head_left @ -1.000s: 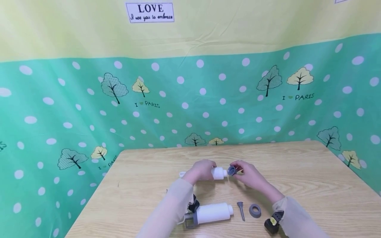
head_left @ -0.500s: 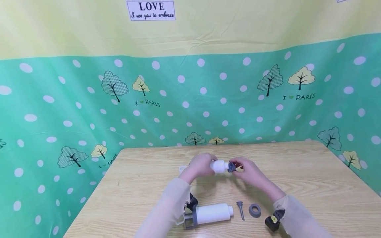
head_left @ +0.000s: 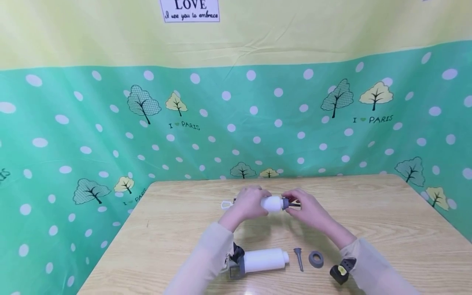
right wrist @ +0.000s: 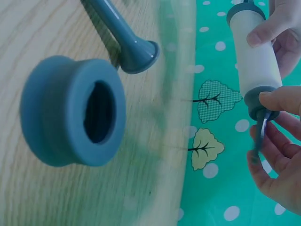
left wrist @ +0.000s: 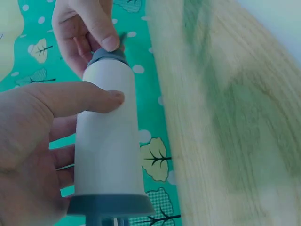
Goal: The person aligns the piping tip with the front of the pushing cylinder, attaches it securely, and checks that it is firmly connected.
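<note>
White cylinder (head_left: 273, 204) is held on its side above the table (head_left: 173, 229), clear of the wood. Reading my head view from the left, I get the green curtain (head_left: 121, 135) first, dotted white and printed with trees, running along behind the table. Next, a white loop handle (head_left: 226, 204) sticks out at the left end of the cylinder, past the left hand (head_left: 250, 203). That hand grasps the cylinder, thumb on one side and fingers curled round the other; my left wrist view gives me a dark grey end cap (left wrist: 110, 204) beside it. Nearer the person, a second cylinder (head_left: 263, 261), also white, lies on the table with a grey frame (head_left: 237, 268) at its left end, partly covered by a black wrist camera (head_left: 237, 252). At the right end of the held one sits a grey nozzle (head_left: 285, 203), wide end against the cylinder, thin spout pointing right; how firmly it is seated I cannot tell. The right hand (head_left: 306, 209) pinches that nozzle between thumb and fingers. Below, I have a loose nozzle (head_left: 299, 259) lying on the table, then a grey ring (head_left: 316, 259) just to its right, and last the pale right sleeve (head_left: 372, 262)
</note>
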`<state>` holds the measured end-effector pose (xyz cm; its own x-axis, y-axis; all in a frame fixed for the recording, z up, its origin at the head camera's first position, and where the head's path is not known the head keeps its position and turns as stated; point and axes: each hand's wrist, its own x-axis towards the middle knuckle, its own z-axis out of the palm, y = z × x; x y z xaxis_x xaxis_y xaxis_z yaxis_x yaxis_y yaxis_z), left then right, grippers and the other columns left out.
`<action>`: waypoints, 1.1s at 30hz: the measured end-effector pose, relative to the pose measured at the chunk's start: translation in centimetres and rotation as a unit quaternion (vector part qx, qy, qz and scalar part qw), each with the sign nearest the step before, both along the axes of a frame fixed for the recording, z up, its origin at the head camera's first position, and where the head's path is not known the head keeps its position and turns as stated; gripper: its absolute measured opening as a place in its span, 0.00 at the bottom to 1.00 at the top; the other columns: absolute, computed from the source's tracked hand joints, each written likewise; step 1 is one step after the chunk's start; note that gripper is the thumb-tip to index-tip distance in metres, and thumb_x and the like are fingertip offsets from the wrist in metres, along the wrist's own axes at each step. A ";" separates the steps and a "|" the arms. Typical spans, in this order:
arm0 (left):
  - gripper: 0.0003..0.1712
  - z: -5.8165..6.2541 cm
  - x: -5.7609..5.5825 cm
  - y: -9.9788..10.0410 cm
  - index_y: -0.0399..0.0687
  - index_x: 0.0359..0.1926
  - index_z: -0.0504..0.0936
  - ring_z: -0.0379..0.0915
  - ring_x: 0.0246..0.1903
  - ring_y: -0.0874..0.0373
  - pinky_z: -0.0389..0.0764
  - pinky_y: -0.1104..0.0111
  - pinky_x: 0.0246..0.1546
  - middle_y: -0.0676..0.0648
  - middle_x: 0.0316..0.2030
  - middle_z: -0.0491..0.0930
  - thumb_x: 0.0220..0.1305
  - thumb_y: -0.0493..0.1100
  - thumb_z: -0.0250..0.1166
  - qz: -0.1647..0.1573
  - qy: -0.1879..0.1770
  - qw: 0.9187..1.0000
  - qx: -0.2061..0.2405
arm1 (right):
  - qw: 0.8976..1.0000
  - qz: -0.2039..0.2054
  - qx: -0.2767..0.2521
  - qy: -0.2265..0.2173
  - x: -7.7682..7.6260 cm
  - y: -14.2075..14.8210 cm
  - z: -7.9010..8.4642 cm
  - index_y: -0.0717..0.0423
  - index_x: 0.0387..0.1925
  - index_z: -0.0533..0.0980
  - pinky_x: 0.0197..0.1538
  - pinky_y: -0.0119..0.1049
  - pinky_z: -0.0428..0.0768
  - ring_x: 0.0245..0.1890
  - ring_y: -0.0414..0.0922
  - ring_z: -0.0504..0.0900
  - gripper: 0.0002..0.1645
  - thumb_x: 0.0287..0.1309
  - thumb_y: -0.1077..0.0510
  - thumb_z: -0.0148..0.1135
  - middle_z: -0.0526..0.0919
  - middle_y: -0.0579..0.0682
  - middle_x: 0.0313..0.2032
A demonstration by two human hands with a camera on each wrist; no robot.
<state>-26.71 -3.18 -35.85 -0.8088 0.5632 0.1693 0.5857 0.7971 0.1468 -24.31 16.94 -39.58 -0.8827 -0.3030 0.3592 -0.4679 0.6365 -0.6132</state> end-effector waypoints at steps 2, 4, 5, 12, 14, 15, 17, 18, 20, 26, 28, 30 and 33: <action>0.28 -0.1 0.1 0.0 0.57 0.47 0.80 0.73 0.38 0.59 0.70 0.64 0.43 0.53 0.39 0.80 0.38 0.46 0.72 -0.006 0.010 1.000 0.003 | 1.000 -0.001 -0.009 0.002 0.1 -0.1 0.1 0.59 0.46 0.74 0.47 0.46 0.77 0.41 0.48 0.78 0.22 0.46 0.67 0.64 0.78 0.51 0.40; 0.28 -0.1 0.2 0.0 0.57 0.48 0.80 0.73 0.38 0.59 0.70 0.64 0.44 0.53 0.39 0.80 0.38 0.46 0.71 -0.011 0.017 1.000 0.008 | 1.000 -0.002 -0.017 0.002 0.2 -0.1 0.2 0.58 0.45 0.74 0.47 0.47 0.77 0.41 0.48 0.78 0.21 0.45 0.68 0.64 0.78 0.50 0.40; 0.28 -0.2 0.3 -0.1 0.57 0.48 0.80 0.73 0.38 0.59 0.70 0.63 0.44 0.53 0.39 0.80 0.38 0.46 0.71 -0.012 0.019 1.000 0.011 | 1.000 -0.002 -0.020 0.002 0.2 -0.1 0.2 0.58 0.44 0.74 0.47 0.47 0.77 0.41 0.47 0.78 0.20 0.45 0.68 0.64 0.78 0.50 0.40; 0.29 -0.4 0.5 -0.6 0.58 0.50 0.79 0.72 0.43 0.57 0.69 0.59 0.50 0.53 0.43 0.79 0.40 0.47 0.71 -0.014 0.022 0.999 0.032 | 0.999 0.019 -0.026 0.003 0.4 0.3 0.7 0.55 0.42 0.74 0.47 0.47 0.76 0.39 0.44 0.78 0.18 0.46 0.64 0.66 0.80 0.46 0.38; 0.30 -0.4 0.6 -0.7 0.58 0.50 0.79 0.72 0.43 0.57 0.68 0.58 0.51 0.53 0.43 0.79 0.40 0.47 0.71 -0.015 0.023 0.999 0.036 | 0.999 0.028 -0.025 0.000 0.5 0.4 0.9 0.53 0.42 0.74 0.47 0.46 0.76 0.39 0.43 0.78 0.17 0.47 0.62 0.66 0.80 0.45 0.38; 0.30 -0.4 0.6 -0.8 0.58 0.51 0.79 0.72 0.44 0.57 0.68 0.58 0.51 0.53 0.43 0.79 0.40 0.47 0.71 -0.016 0.022 0.999 0.040 | 0.999 0.032 -0.024 -0.003 0.5 0.5 0.9 0.53 0.43 0.74 0.47 0.46 0.76 0.40 0.43 0.78 0.17 0.48 0.61 0.65 0.80 0.44 0.39; 0.30 -0.4 0.8 -0.9 0.57 0.51 0.78 0.72 0.44 0.57 0.68 0.58 0.52 0.53 0.44 0.78 0.41 0.47 0.71 -0.019 0.023 0.999 0.042 | 0.999 0.038 -0.025 -0.012 0.5 0.6 1.0 0.52 0.43 0.74 0.47 0.44 0.76 0.40 0.42 0.78 0.16 0.50 0.59 0.64 0.80 0.43 0.39; 0.30 -0.3 0.9 -0.9 0.58 0.51 0.78 0.72 0.44 0.57 0.68 0.58 0.52 0.53 0.44 0.78 0.41 0.48 0.71 -0.020 0.023 0.999 0.042 | 0.999 0.042 -0.026 -0.017 0.5 0.6 1.0 0.52 0.43 0.74 0.47 0.44 0.76 0.40 0.42 0.78 0.16 0.51 0.58 0.64 0.80 0.43 0.39; 0.30 -0.3 1.0 -1.0 0.58 0.52 0.77 0.72 0.45 0.58 0.67 0.59 0.52 0.53 0.45 0.78 0.42 0.48 0.71 -0.020 0.024 0.999 0.041 | 0.998 0.050 -0.025 -0.028 0.5 0.7 1.1 0.52 0.44 0.74 0.47 0.43 0.76 0.41 0.42 0.78 0.15 0.54 0.55 0.62 0.80 0.43 0.38; 0.31 -0.3 1.3 -1.3 0.58 0.53 0.77 0.71 0.47 0.58 0.65 0.58 0.55 0.54 0.46 0.78 0.42 0.48 0.71 -0.020 0.030 0.998 0.045 | 0.996 0.059 -0.026 -0.064 0.4 0.7 1.1 0.52 0.45 0.74 0.43 0.37 0.76 0.39 0.41 0.77 0.15 0.60 0.50 0.55 0.79 0.43 0.37; 0.31 -0.3 1.4 -1.3 0.58 0.53 0.77 0.71 0.48 0.57 0.65 0.57 0.56 0.54 0.46 0.78 0.42 0.48 0.71 -0.023 0.033 0.998 0.047 | 0.995 0.059 -0.026 -0.075 0.4 0.7 1.1 0.52 0.44 0.74 0.40 0.35 0.76 0.37 0.40 0.77 0.14 0.62 0.49 0.51 0.79 0.43 0.35; 0.30 -0.3 1.5 -1.3 0.58 0.52 0.77 0.71 0.48 0.58 0.64 0.57 0.56 0.53 0.46 0.78 0.42 0.48 0.71 -0.027 0.039 0.998 0.049 | 0.995 0.058 -0.025 -0.083 0.4 0.7 1.1 0.52 0.43 0.73 0.37 0.33 0.76 0.34 0.40 0.77 0.14 0.64 0.49 0.48 0.79 0.43 0.32; 0.30 -0.3 1.7 -1.3 0.58 0.52 0.78 0.71 0.49 0.58 0.63 0.56 0.58 0.53 0.46 0.78 0.42 0.48 0.71 -0.032 0.046 0.997 0.049 | 0.992 0.063 -0.037 -0.104 0.4 0.7 1.1 0.53 0.44 0.72 0.34 0.34 0.75 0.31 0.41 0.77 0.16 0.66 0.49 0.45 0.79 0.44 0.29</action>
<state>-25.01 -4.48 -36.10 -0.7499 0.5906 0.2980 0.6500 0.7414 0.1665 -23.88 17.60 -38.49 -0.8972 -0.3947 0.1978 -0.3985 0.5309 -0.7479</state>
